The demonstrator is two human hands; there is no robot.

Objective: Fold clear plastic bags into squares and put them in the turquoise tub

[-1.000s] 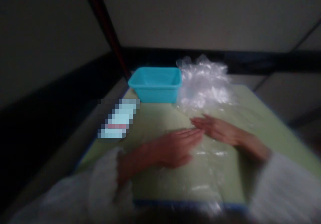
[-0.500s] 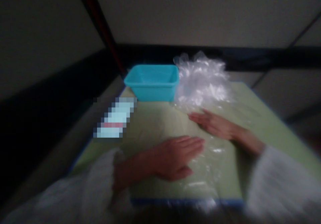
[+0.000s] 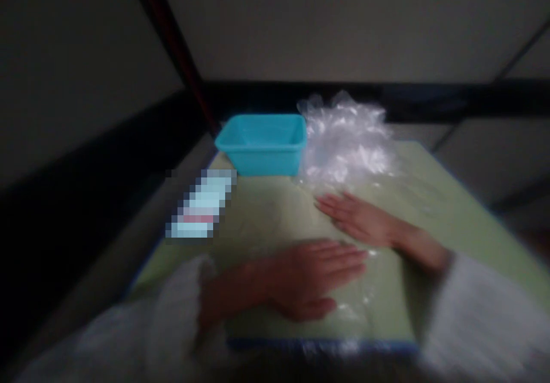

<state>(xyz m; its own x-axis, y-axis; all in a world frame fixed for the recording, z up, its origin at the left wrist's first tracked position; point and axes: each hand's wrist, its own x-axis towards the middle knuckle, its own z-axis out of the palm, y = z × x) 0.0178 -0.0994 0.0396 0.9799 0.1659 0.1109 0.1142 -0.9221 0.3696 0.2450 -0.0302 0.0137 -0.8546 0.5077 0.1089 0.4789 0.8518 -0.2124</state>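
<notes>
My left hand (image 3: pixel 320 280) lies flat over a sheet of clear plastic film (image 3: pixel 350 311) near the front of the table, fingers stretched to the right. Farther back, my right hand (image 3: pixel 358 217) is also flat, its fingers pointing left, beside the same film. Both palms face down and neither hand grips anything. The film looks like a thin transparent bag, though dim light and blur hide its outline. Just beyond my right hand rises a crumpled heap of clear plastic bags (image 3: pixel 348 142).
A turquoise plastic basin (image 3: pixel 268 160) stands at the back left of the pale green tabletop (image 3: pixel 447 200), against the plastic heap. A pixelated, light-coloured flat object (image 3: pixel 201 205) lies by the left edge. Walls (image 3: pixel 344 28) rise behind the table.
My left hand has slid a little to the right across the film. My right hand has shifted slightly left, still flat. The basin and the plastic heap stay in place.
</notes>
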